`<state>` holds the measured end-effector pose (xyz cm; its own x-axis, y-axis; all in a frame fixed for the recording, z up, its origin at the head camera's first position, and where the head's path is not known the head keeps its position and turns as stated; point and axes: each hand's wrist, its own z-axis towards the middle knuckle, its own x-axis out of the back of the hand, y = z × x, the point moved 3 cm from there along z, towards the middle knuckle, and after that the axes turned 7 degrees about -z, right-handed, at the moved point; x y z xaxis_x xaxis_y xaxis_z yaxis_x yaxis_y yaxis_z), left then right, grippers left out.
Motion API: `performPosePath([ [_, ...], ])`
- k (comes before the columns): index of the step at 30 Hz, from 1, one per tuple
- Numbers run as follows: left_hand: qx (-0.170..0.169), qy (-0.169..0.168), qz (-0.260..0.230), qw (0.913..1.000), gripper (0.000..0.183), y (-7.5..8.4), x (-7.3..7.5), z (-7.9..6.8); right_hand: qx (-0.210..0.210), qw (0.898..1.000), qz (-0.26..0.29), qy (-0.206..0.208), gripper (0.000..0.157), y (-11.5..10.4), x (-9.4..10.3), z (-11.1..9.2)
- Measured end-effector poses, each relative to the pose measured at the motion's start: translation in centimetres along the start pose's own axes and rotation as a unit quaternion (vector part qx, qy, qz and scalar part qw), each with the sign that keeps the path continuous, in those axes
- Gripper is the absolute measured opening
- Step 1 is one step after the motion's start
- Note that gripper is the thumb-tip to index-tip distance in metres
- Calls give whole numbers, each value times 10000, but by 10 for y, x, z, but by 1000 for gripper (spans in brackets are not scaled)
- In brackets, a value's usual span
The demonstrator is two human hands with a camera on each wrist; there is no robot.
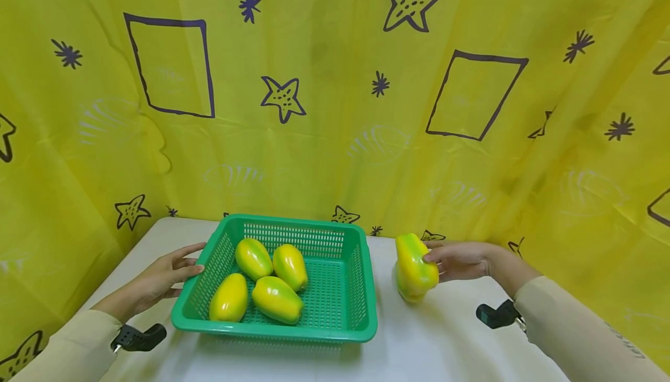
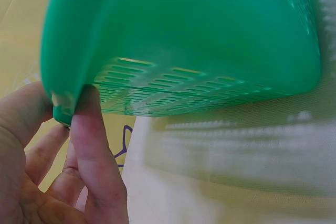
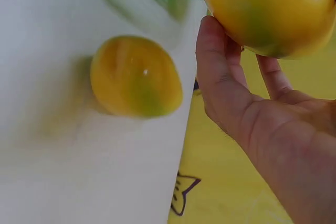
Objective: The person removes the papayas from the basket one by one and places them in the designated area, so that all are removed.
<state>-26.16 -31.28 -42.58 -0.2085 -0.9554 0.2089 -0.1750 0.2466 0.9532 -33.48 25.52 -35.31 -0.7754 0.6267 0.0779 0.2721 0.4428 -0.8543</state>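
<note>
In the head view, my left hand (image 1: 159, 280) pinches the left rim of a green plastic basket (image 1: 361, 277). The left wrist view shows thumb and fingers (image 2: 94, 145) on either side of that rim. Several glossy yellow-green mangoes (image 1: 277, 299) lie in the basket's left half. To the right of it, my right hand (image 1: 463, 261) grips another mango (image 1: 409, 248) above the table. One more mango (image 3: 136, 77) rests on the table below the held one, as the right wrist view shows; from the head it is partly hidden.
The basket stands on a white table (image 1: 445, 335) against a yellow curtain (image 1: 324, 155) printed with stars and squares. The basket's right half shows its bare slotted floor (image 1: 330, 289). Black wrist devices (image 1: 138, 337) sit on both forearms.
</note>
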Motion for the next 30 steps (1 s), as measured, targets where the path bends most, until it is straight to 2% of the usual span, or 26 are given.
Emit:
performPosePath([
  [11,19,21,17,10000,80,-2,1,-1,-69,9978,320,574,59,25,23,-9],
  [19,-40,58,11,10000,80,-2,1,0,-141,9940,569,923,55,44,36,-15],
  [30,-33,97,-23,9999,80,-1,0,0,-445,9842,820,1508,66,64,47,-18],
])
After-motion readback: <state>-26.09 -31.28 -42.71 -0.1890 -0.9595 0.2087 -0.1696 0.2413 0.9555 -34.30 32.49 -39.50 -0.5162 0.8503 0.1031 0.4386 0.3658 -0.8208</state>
